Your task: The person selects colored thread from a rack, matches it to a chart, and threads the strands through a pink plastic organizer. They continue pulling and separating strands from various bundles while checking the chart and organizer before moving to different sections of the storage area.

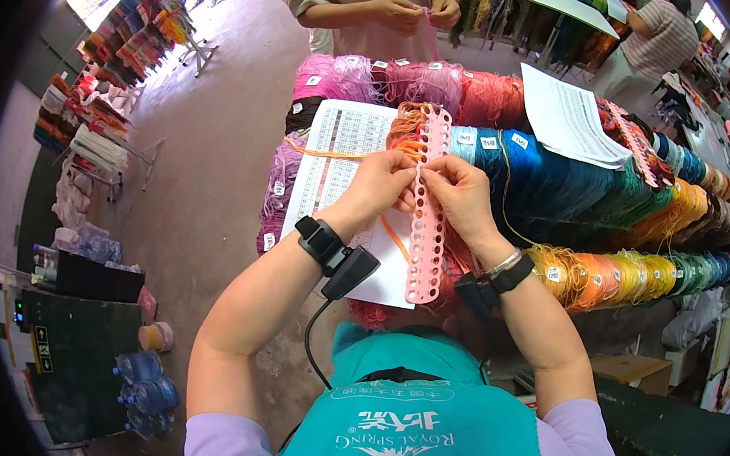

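Observation:
A long pink thread card [426, 241] with rows of round holes lies over the printed sheets, bundles of orange thread [407, 124] looped at its far end. My left hand [383, 186] is closed in a pinch at the card's left edge. Loose orange thread [328, 152] runs into that hand from the left, and a tail shows below it. My right hand [460, 194] is closed too, thumb and fingertips pinching at the card's upper half, close against the left fingertips. Exactly what lies between the fingertips is too small to see.
Printed colour chart sheets [325, 195] lie under the card. Around them hang rows of labelled thread skeins: pink [334, 80], blue [540, 186], yellow [627, 279]. More papers [575, 116] rest at upper right. Across the rack, a person's hands [416, 16] handle pink thread.

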`<move>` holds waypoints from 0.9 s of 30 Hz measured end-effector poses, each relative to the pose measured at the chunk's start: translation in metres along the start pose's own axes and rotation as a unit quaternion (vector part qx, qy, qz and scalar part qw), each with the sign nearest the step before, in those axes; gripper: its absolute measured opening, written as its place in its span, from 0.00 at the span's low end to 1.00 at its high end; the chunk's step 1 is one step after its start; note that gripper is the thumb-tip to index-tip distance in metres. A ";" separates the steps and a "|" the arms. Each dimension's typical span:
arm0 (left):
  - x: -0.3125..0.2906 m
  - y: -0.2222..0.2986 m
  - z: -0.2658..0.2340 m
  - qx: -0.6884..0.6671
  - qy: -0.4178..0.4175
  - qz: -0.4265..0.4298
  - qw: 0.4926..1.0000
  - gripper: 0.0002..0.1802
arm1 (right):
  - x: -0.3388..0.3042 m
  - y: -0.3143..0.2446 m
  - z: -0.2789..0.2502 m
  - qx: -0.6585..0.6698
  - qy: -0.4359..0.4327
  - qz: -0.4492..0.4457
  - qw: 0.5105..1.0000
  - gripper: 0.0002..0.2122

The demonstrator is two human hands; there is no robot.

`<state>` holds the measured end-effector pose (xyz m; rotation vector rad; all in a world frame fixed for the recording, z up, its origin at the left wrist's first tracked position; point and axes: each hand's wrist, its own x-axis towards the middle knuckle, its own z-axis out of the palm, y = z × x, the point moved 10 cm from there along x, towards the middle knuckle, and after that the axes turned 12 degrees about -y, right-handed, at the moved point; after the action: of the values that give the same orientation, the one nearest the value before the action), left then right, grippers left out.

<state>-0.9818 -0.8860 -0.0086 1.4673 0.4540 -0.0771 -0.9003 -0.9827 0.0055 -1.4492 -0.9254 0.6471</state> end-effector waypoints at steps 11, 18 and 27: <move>-0.026 0.026 -0.010 0.091 0.000 0.024 0.996 0.06 | 0.014 -0.024 0.004 -0.268 -0.039 0.021 0.962 0.14; -0.014 0.005 0.002 -0.050 -0.056 -0.036 0.997 0.08 | 0.025 0.000 0.006 -0.075 -0.100 0.112 0.986 0.17; 0.004 0.046 0.007 0.474 0.026 0.102 0.874 0.07 | 0.027 0.013 0.011 0.066 -0.126 0.041 0.989 0.16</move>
<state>-0.9612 -0.8863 0.0331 2.4878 0.3008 -0.0974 -0.8936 -0.9531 -0.0046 -1.3106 -1.0010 0.9516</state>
